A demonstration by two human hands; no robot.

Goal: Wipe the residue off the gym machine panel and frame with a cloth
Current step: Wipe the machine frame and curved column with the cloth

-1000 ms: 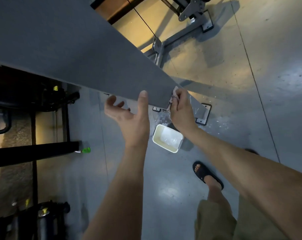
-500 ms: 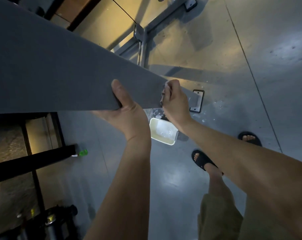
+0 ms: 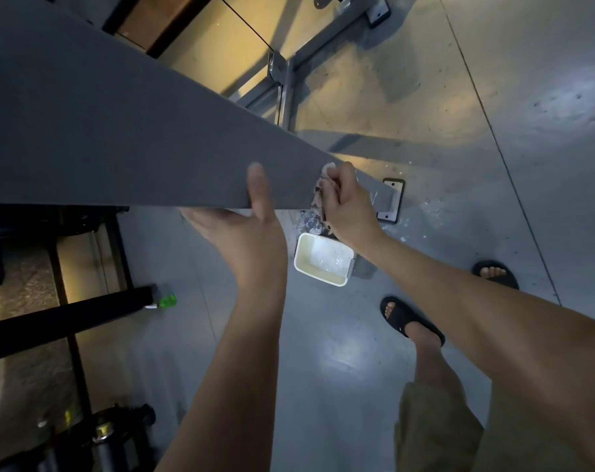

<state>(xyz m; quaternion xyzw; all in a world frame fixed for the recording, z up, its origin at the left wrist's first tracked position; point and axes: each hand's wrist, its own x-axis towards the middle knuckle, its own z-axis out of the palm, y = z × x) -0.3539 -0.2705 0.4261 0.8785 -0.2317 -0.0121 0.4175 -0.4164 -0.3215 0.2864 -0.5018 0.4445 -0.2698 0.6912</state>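
Gripping the panel edge, left hand fingers are hidden beneath; cloth, mostly concealed, is clamped in right hand fingers. No writing legible.

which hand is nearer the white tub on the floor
Right. In the picture the right hand, gripping the cloth against the grey panel, sits just above the white tub. The left hand clasps the panel's lower edge further to the tub's left.

Head view, steeply downward, near panel, seemingly
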